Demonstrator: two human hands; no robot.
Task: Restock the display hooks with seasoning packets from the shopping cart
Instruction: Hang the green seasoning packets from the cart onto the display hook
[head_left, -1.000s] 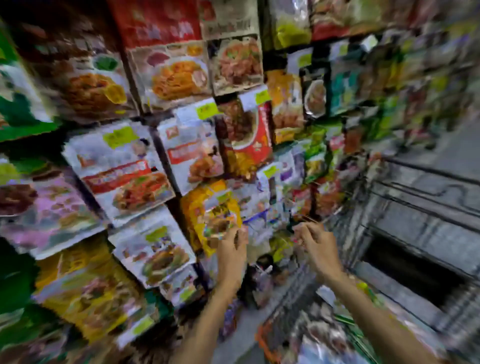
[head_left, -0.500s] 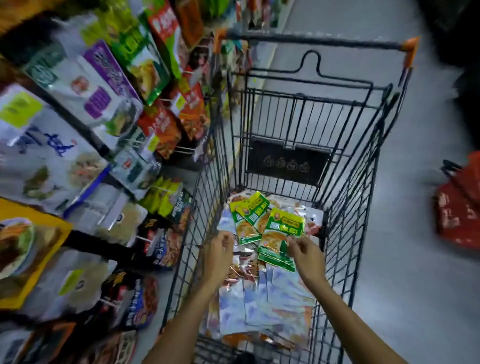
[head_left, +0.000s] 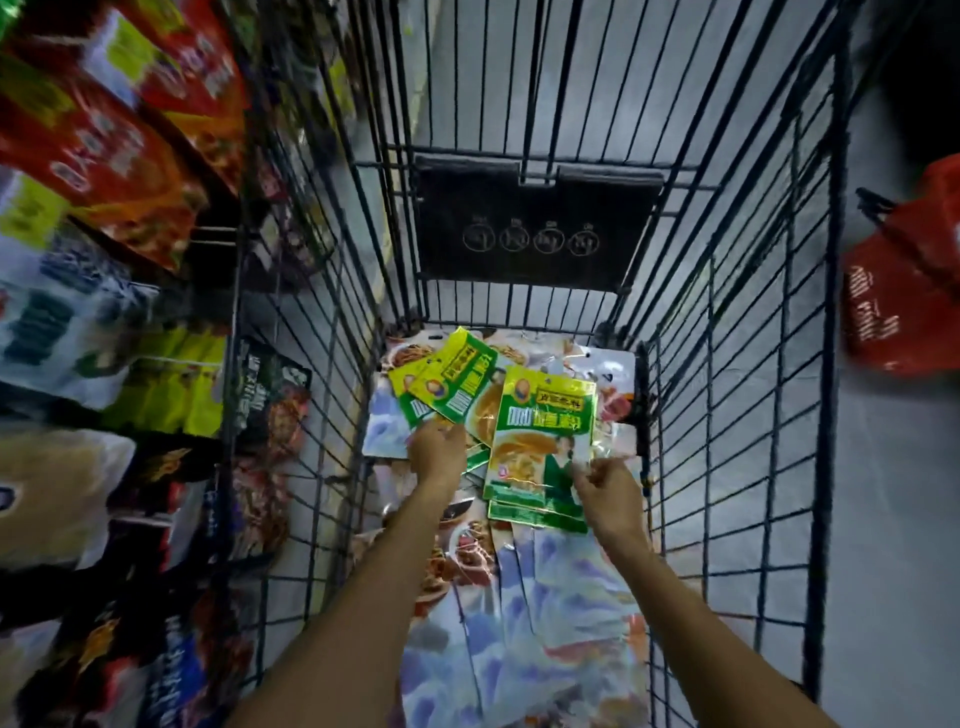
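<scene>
Black wire shopping cart (head_left: 535, 223) holds loose seasoning packets (head_left: 519, 623), pale ones under green ones. Right hand (head_left: 608, 493) pinches a green stack (head_left: 540, 431) by its lower corner. Left hand (head_left: 436, 452) touches a fanned green bunch (head_left: 457, 384); its grip is unclear.

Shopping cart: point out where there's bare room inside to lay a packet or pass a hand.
No bare cart bottom plainly shows. Flattest free patch: the pale packets between the forearms. A hand passes between left hand and right hand. Crowded: the far end, where green packets overlap below the black panel.
</scene>
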